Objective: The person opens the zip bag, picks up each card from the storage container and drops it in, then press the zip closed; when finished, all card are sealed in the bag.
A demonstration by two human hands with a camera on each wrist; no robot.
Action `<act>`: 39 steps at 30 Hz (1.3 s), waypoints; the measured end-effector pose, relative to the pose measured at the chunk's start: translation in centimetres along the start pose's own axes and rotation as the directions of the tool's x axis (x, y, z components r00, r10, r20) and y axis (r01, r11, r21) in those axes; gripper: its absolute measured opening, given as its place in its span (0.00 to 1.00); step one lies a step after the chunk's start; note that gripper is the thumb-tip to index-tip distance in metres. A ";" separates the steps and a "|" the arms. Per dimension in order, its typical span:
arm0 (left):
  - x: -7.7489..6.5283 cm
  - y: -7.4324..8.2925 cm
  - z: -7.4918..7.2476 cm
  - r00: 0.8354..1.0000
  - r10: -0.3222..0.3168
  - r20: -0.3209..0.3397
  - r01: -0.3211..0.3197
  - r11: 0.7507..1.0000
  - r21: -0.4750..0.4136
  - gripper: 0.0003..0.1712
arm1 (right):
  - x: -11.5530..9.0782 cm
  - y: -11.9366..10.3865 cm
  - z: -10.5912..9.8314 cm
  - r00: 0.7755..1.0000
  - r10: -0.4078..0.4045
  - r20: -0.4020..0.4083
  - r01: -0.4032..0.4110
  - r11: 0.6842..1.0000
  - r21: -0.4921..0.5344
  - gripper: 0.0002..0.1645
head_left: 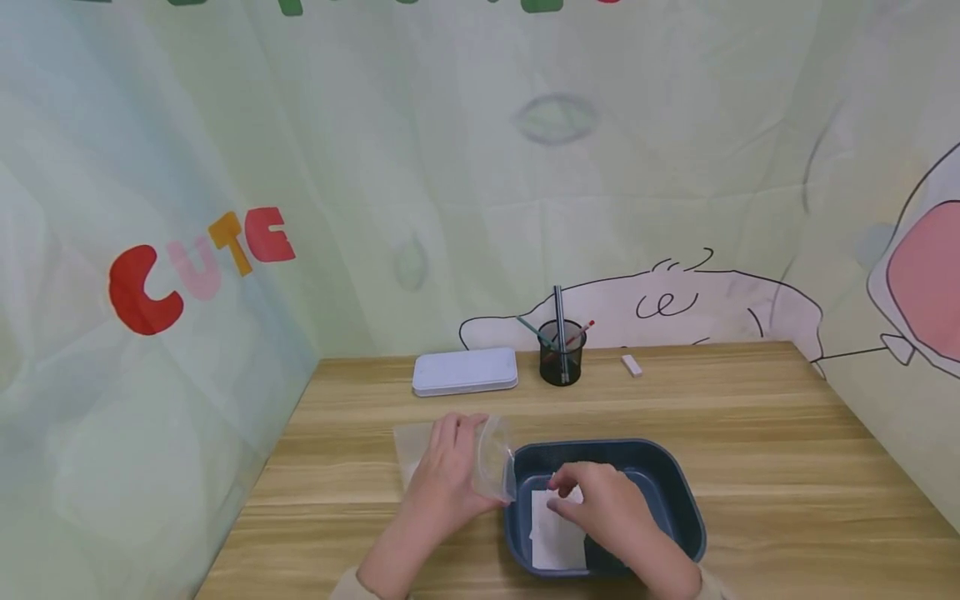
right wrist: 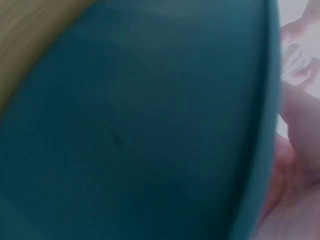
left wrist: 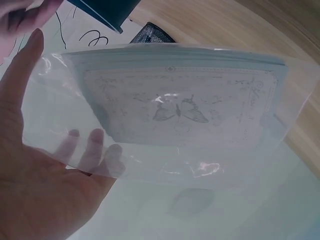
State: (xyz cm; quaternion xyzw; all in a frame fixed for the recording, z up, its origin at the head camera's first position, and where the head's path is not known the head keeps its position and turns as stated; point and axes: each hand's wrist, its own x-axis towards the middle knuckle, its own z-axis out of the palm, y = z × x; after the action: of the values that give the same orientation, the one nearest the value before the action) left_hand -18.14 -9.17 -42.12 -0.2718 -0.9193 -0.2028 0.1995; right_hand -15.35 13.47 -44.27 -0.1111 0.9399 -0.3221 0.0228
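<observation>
My left hand point(head_left: 442, 475) grips a clear zip bag point(head_left: 495, 458) by its side, thumb below and fingers over the top, its mouth turned toward the tray. In the left wrist view, a card printed with a butterfly point(left wrist: 180, 112) shows inside the bag. Just to the right stands a dark blue tray point(head_left: 678, 492) with white paper cards point(head_left: 558, 546) in its left part. Over those cards hangs my right hand point(head_left: 603, 504), fingers bent, a gap between thumb and forefinger. The tray's wall point(right wrist: 135, 120) fills most of the right wrist view and hides the right fingertips.
At the back of the wooden table point(head_left: 780, 450) lie a white case point(head_left: 465, 372) and a small white eraser point(head_left: 632, 366). Between them stands a black mesh cup point(head_left: 561, 367) holding several pencils. A printed cloth point(head_left: 420, 167) hangs behind the table.
</observation>
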 end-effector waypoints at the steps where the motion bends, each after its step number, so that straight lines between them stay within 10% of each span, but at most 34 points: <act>1: 0.0 0.0 0.0 1.000 -0.002 0.001 0.002 1.000 0.000 0.63 | 0.0 0.3 0.1 0.999 0.021 0.039 -0.019 0.999 -0.042 0.10; 5: -0.1 0.0 -0.1 1.000 0.009 -0.013 -0.009 1.000 -0.004 0.62 | 0.0 1.5 0.6 0.984 0.102 0.149 -0.081 0.987 -0.140 0.20; 13: -0.2 -0.2 0.0 0.999 0.029 -0.031 -0.029 0.999 -0.017 0.62 | 0.2 2.9 2.0 0.993 0.036 0.116 -0.022 0.992 -0.121 0.35; 39: -0.2 -0.2 0.4 1.000 0.015 -0.010 -0.015 1.000 -0.002 0.61 | 1.2 3.1 2.3 0.983 0.147 0.115 -0.133 0.984 -0.118 0.32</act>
State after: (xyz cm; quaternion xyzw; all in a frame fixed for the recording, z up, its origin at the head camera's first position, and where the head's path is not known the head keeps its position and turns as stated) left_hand -18.20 -9.24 -42.61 -0.2780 -0.9161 -0.2036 0.2053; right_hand -16.89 14.18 -47.98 -0.0655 0.9584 -0.2602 0.0971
